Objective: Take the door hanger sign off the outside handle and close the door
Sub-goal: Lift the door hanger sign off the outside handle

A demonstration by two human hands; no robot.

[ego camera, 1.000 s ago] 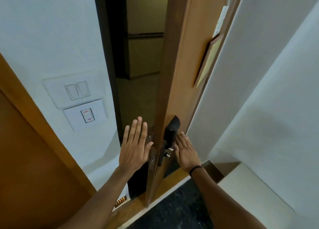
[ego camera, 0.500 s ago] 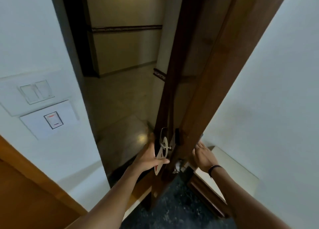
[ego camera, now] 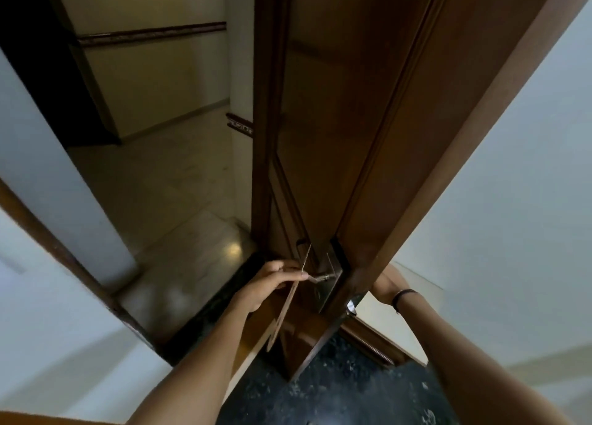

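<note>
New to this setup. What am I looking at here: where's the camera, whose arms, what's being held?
There is no robot: a person wears one wide-angle camera on the head, looking down at their own arms. The wooden door stands open, seen nearly edge-on, with a corridor beyond. The left hand reaches round the outer side and grips the door hanger sign, which hangs on the metal outside handle. The right hand, wristband on, sits behind the door's inner side; its fingers are hidden, so its grip is unclear.
</note>
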